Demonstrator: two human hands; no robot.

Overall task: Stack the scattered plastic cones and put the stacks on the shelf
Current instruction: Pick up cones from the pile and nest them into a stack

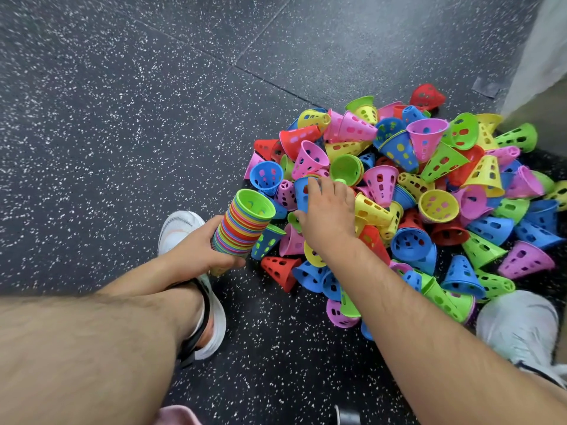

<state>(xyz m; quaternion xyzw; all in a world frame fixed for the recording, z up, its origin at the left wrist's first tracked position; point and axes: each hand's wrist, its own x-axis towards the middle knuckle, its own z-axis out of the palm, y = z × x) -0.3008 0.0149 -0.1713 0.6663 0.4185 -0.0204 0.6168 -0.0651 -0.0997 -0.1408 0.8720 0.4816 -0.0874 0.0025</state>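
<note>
Grabbing the next cone is where this is at, so I'd say we're mid-stacking, nowhere near the shelf part; the left hand [196, 250] has its fingers wrapped round the lower end of a tall stack [245, 222] of nested cones, green one on top, open mouth up, leaning a bit toward the pile [429, 194]; the right hand [328, 210] is at the near edge of that pile, fingers curled over a blue cone [302, 193] with the thumb down its side, which looks like a grip to me; loads of loose cones are lying every which way on the speckled floor [122, 118], a few already nested in twos or threes; no shelf in view at all. Next move, my guess: lift the blue one clear without dragging its neighbours, turn it narrow end down, line it up with the green mouth and push it in; the stack is close beside, so it's a short trip.
</note>
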